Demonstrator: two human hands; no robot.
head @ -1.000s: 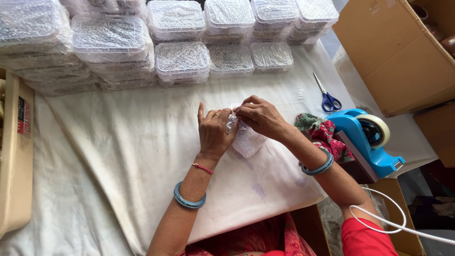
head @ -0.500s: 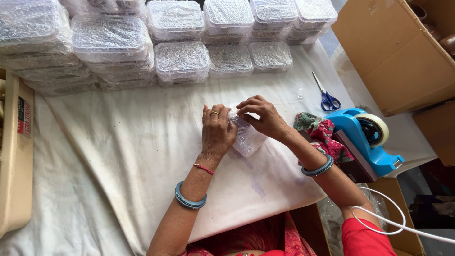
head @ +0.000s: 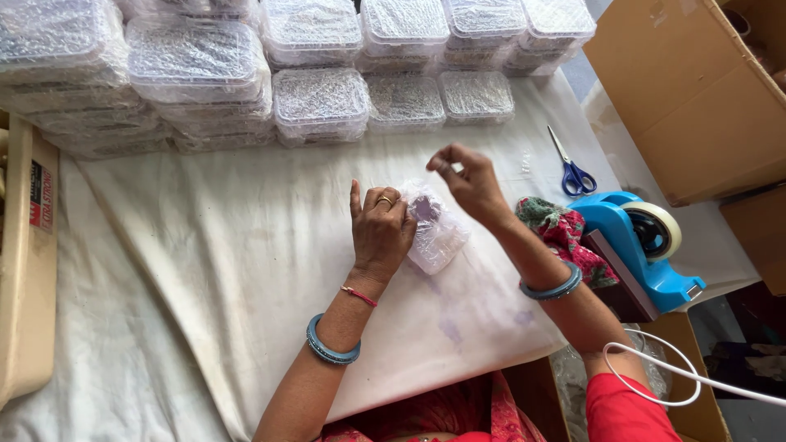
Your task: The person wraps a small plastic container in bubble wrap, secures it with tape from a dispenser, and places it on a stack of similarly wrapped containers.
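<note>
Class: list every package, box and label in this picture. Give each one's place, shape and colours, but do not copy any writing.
Clear lidded tubs: stacked along the far edge, rounded rectangles.
Cardboard box: top right, brown, open.
Wrapped packet: centre, clear film, held under the left hand.
Label: on the cream tray at left, red and dark.

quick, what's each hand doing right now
Left hand: closed on the small clear plastic pouch, pressing it to the white cloth.
Right hand: raised above the pouch, fingertips pinched; what they pinch cannot be told.
</note>
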